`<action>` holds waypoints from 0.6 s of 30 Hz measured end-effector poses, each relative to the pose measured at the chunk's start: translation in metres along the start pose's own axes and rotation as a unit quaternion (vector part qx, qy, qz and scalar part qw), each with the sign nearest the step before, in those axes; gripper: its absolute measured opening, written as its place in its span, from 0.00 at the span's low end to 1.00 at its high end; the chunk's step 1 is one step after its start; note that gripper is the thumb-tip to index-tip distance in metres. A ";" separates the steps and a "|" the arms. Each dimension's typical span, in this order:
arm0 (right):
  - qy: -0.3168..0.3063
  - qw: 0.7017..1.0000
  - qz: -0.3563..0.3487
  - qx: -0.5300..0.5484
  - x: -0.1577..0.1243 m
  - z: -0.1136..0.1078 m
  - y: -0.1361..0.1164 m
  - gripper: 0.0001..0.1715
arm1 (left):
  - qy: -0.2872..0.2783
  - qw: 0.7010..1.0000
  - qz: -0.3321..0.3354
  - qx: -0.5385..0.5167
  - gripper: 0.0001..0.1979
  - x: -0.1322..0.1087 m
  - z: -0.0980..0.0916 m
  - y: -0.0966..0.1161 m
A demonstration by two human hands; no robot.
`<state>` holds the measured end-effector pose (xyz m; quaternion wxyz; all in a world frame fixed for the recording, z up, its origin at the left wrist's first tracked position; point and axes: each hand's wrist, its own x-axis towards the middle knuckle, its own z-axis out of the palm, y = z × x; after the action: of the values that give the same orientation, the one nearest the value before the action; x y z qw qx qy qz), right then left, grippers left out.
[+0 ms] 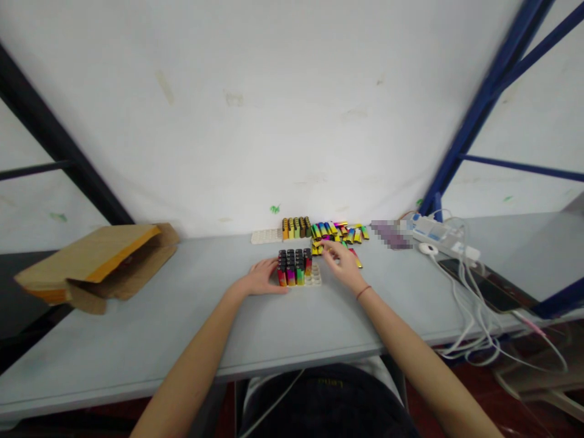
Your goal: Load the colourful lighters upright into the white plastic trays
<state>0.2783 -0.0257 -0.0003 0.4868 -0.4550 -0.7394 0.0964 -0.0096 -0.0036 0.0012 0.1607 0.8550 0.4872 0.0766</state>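
Observation:
Rows of colourful lighters with black tops [291,267] stand upright in a white tray [316,278], whose right part shows bare holes. My left hand [264,277] rests at the tray's left side, thumb stretched along the front edge, fingers apart. Behind and right of the tray, my right hand [340,261] reaches to a loose pile of shiny coloured wrappers or lighter sleeves [325,230]. Its fingertips are pinched at the pile's near left edge; what they hold is too small to make out. Further back stands a block of yellow and dark lighters [296,228], beside an unfilled white tray [267,236].
An opened cardboard box [100,261] lies on the left of the grey table [182,328]. On the right are a purple item [391,235], a power strip [444,236], tangled white cables [477,310] and a dark tablet-like device [490,289]. Blue metal posts [474,115] rise behind.

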 end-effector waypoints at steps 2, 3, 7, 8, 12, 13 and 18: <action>0.057 0.992 0.081 -0.078 0.004 -0.015 0.020 0.18 | 0.001 1.000 0.003 -0.001 0.49 0.000 0.000 -0.001; 0.052 0.982 0.121 -0.132 0.004 -0.023 0.031 0.17 | 0.001 1.000 0.005 -0.002 0.49 0.000 0.000 -0.001; -0.067 0.925 0.244 -0.283 0.003 -0.046 0.058 0.16 | -0.007 1.000 -0.001 0.001 0.50 0.001 0.000 -0.002; -0.093 0.913 0.260 -0.301 0.002 -0.047 0.059 0.17 | -0.010 1.000 -0.003 0.003 0.50 0.001 0.000 -0.002; -0.151 0.877 0.307 -0.338 0.003 -0.044 0.046 0.20 | -0.011 1.000 -0.008 0.007 0.51 0.001 0.001 -0.002; -0.162 0.871 0.315 -0.340 0.004 -0.043 0.042 0.20 | -0.009 1.000 -0.008 0.007 0.51 0.001 0.001 -0.001; -0.141 0.876 0.336 -0.316 0.006 -0.042 0.035 0.20 | -0.006 1.000 -0.007 0.012 0.49 0.001 0.001 -0.001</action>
<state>0.3322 -0.0138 0.0046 0.1466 -0.7870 -0.5942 0.0782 -0.0098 -0.0026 0.0003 0.1535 0.8541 0.4929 0.0642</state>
